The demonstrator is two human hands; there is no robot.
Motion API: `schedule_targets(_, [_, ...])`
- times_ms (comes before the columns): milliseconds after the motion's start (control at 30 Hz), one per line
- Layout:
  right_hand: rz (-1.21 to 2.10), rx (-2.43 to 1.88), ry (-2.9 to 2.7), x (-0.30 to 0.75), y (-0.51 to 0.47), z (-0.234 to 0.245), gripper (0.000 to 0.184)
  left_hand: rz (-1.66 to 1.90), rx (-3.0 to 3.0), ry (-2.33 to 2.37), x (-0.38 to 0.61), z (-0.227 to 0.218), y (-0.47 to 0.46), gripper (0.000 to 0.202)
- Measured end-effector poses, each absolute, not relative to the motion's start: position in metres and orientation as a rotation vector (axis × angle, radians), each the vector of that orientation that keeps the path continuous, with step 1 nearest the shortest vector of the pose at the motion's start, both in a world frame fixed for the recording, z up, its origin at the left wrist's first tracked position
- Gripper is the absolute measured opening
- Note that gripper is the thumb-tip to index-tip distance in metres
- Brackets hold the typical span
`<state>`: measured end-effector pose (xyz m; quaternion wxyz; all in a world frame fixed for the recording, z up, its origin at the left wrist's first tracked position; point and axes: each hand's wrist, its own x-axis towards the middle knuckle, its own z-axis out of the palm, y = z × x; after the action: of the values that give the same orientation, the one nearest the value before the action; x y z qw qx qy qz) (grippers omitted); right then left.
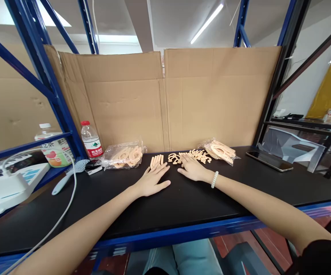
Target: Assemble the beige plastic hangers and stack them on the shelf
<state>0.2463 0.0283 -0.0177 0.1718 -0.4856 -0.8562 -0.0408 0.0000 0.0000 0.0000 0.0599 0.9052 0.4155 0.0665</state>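
Note:
My left hand [153, 180] lies flat on the black tabletop, fingers stretched and thumb apart. Just beyond its fingertips is a small row of pale wooden strips [157, 159]; whether the fingers touch them I cannot tell. My right hand [193, 169], with a beaded bracelet at the wrist, also rests palm down with fingers extended. Its fingertips reach over the edge of a spread of small curved, pale wooden pieces [201, 155], hiding some of them. More curly pieces [173, 158] show between the two hands. Neither hand grips anything.
Clear bags of pale wooden parts stand at the back left [125, 156] and back right [219, 149]. A phone [269, 160] lies far right. On the left are a water bottle [92, 141], a hairbrush [71, 175] and a white cable [73, 191]. Cardboard [119, 107] walls the back.

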Motion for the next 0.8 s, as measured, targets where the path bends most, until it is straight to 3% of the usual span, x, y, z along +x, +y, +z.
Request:
schedule_targets(133, [0.073, -1.527, -2.485, 0.242, 0.024, -0.025, 0.077, 0.156, 2.747, 1.206, -0.001, 0.002, 0.003, 0.068])
schedule_targets(433, [0.103, -1.497, -2.511, 0.242, 0.039, -0.027, 0.08, 0.137, 2.757, 1.191, -0.007, 0.002, 0.025, 0.067])
schedule_targets(633, [0.075, -1.339, -2.466, 0.248, 0.044, -0.02, 0.076, 0.185, 2.758, 1.21, -0.009, 0.001, 0.032, 0.067])
schedule_targets(800, [-0.264, -1.258, -2.329, 0.294, 0.054, -0.01, 0.054, 0.209, 2.755, 1.22, -0.009, -0.001, 0.032, 0.074])
